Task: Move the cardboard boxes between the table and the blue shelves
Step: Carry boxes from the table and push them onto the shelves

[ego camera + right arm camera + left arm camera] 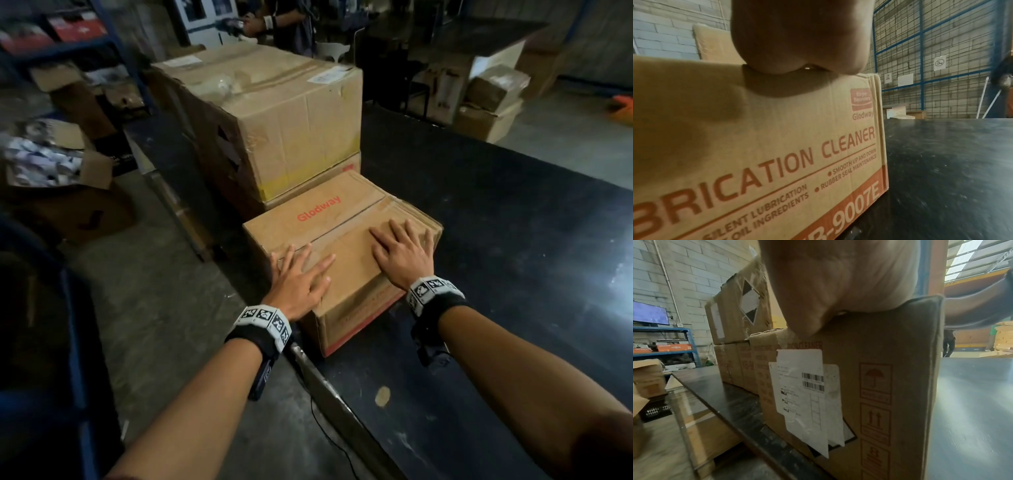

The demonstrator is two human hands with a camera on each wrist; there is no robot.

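Both hands lie flat on top of the small cardboard box, fingers straight and spread, gripping nothing. His left hand covers the near left corner, with the heel of the palm at the box's edge; his right hand presses the top toward the right side. Each wrist carries a black band with checkered markers.

From where the right wrist looks, red print on the box's side reads "LUBRICATION CLEANER"; the left side carries a white shipping label with barcodes.

That box sits on the dark table, close to its left edge. Just behind it, touching or nearly so, a large taped carton is stacked on another box. Off to the left stand blue shelves, with open cartons on the floor nearby.
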